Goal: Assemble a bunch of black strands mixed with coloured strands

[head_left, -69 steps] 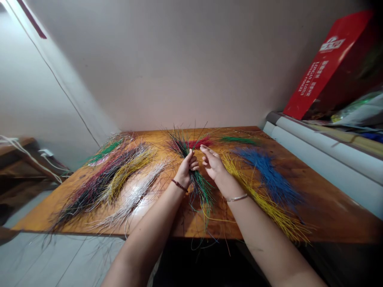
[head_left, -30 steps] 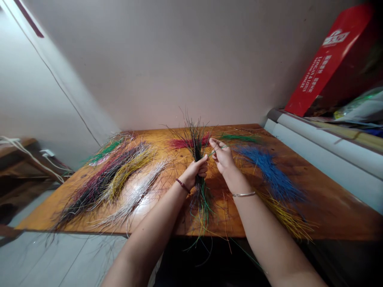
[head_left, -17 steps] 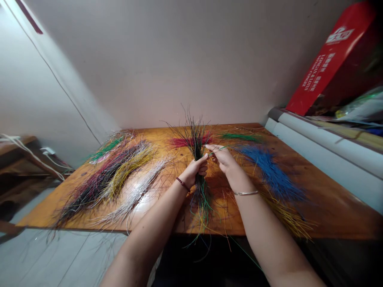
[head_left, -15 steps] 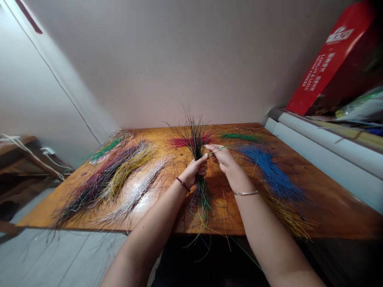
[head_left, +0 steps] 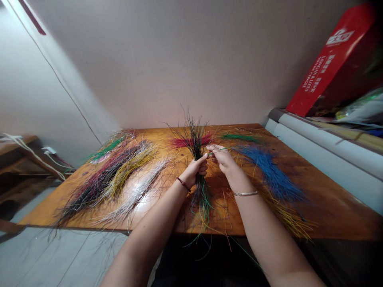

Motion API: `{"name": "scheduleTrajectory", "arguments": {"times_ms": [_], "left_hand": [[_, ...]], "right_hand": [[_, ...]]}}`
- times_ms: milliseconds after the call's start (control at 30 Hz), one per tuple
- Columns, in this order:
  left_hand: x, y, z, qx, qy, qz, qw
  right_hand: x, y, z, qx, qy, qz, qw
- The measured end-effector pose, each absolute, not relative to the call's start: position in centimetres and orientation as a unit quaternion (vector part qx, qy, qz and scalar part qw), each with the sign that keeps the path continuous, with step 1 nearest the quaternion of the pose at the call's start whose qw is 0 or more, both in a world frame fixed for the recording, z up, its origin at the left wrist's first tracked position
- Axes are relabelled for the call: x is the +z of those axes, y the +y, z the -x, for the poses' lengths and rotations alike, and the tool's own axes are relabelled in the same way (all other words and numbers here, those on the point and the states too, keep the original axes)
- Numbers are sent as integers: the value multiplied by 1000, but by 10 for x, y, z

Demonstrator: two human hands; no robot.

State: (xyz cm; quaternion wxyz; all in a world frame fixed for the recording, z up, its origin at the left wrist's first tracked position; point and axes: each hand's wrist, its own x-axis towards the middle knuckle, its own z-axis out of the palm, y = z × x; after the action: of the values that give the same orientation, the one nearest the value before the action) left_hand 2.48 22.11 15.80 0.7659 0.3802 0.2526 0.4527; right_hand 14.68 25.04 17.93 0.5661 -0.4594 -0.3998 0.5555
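My left hand is wrapped round the middle of an upright bundle of thin, mostly black wires. Its upper ends fan out, while green and yellow strands hang below the fist. Just to the right, my right hand pinches a thin green wire close to the bundle. That wire runs across the fingers towards my left thumb. Beyond the bundle lies a pile of red wires. Blue wires are spread to the right of my right hand, with yellow wires by that forearm.
On the wooden table, white wires, yellow wires and dark red and black wires lie to the left. Green wires lie at the back. A red box leans at the right, above pale rolls.
Both hands keep almost the same place and grip. The view has shifted very slightly.
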Motion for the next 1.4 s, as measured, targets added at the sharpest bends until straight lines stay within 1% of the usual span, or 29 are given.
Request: {"name": "scheduleTrajectory", "arguments": {"times_ms": [367, 600, 833, 1233, 1400], "left_hand": [[159, 221, -24, 456, 264, -365, 768], [157, 222, -23, 455, 253, -373, 768], [159, 221, -24, 454, 254, -375, 767], [156, 222, -24, 457, 251, -381, 764], [156, 222, -25, 459, 252, -374, 765]], "right_hand": [[184, 244, -144, 565, -392, 454, 566], [182, 244, -144, 581, -411, 452, 538], [182, 243, -144, 592, -401, 454, 532], [179, 246, -145, 590, -405, 469, 518], [180, 247, -142, 574, -394, 487, 528]]}}
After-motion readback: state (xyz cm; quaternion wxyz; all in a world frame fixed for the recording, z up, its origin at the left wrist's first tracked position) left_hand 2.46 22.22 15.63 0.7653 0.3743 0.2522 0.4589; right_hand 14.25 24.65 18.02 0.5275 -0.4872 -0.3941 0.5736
